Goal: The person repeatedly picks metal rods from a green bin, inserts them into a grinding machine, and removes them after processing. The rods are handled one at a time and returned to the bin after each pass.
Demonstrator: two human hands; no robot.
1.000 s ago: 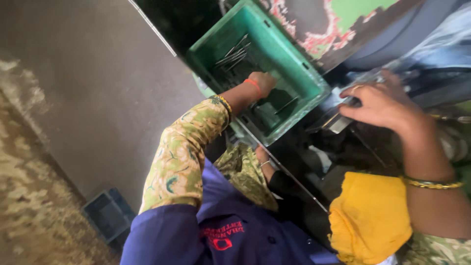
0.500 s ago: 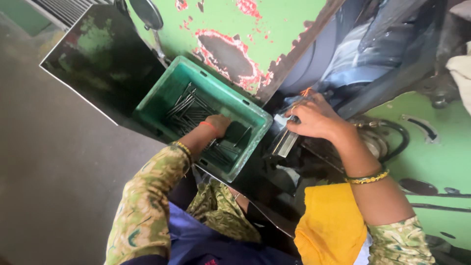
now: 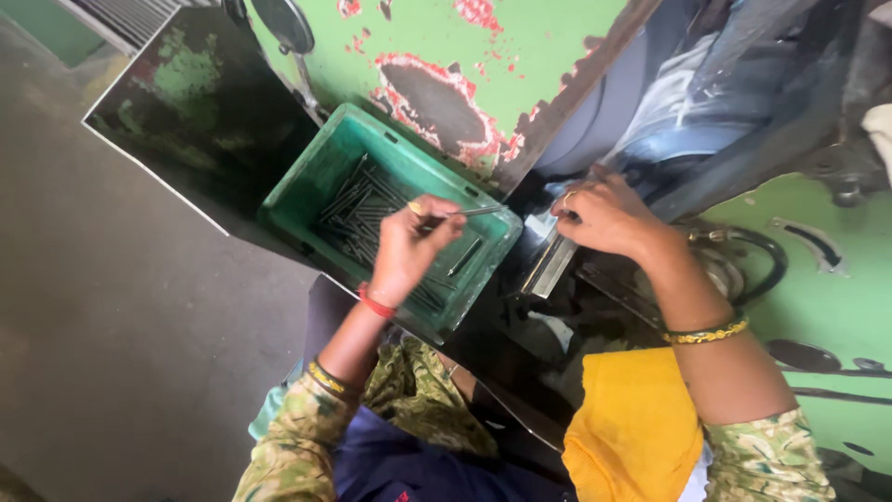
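Left hand (image 3: pixel 409 249) has now lifted out of crate (image 3: pixel 321 177), pinching rod (image 3: pixel 474 212); right hand (image 3: pixel 604 216) still clenched on machine part (image 3: pixel 548 265).

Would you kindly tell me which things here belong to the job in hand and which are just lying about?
In use:
left hand holding a metal rod
green crate of rods
right hand at the machine's metal guide

Lying about:
yellow cloth
black hose
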